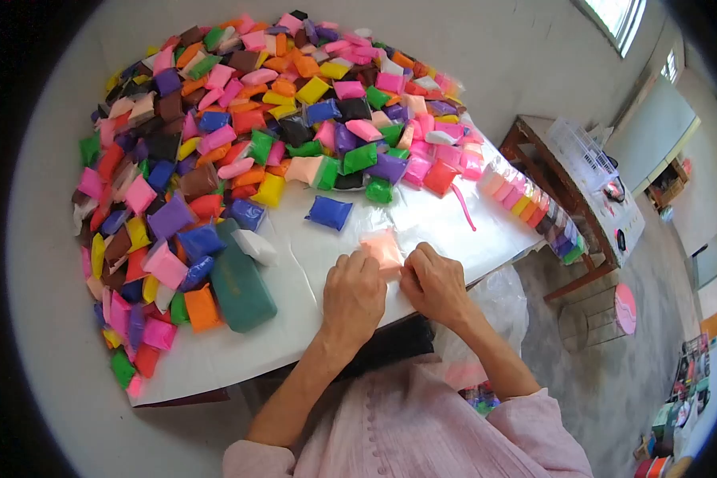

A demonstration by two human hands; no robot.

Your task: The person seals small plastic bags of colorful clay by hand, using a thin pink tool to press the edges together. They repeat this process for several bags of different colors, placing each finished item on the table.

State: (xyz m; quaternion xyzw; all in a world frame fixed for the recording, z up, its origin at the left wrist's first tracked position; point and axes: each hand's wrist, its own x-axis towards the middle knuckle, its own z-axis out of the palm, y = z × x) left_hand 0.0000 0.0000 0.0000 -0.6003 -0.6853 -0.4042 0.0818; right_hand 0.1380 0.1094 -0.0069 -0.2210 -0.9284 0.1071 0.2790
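Observation:
A small pale peach packet (383, 248) lies on the white table (446, 215) near its front edge. My left hand (352, 296) and my right hand (435, 285) both pinch this packet, the left at its left side, the right at its lower right corner. Just beyond them a single blue packet (329, 212) rests apart from the rest. A large heap of many-coloured packets (239, 119) covers the far and left parts of the table.
A dark green pouch (239, 285) lies left of my hands. A row of coloured packets (526, 203) lines the table's right edge, with a loose pink strip (464, 207) beside it. A wooden side table (566, 187) with a white basket (581, 151) stands to the right.

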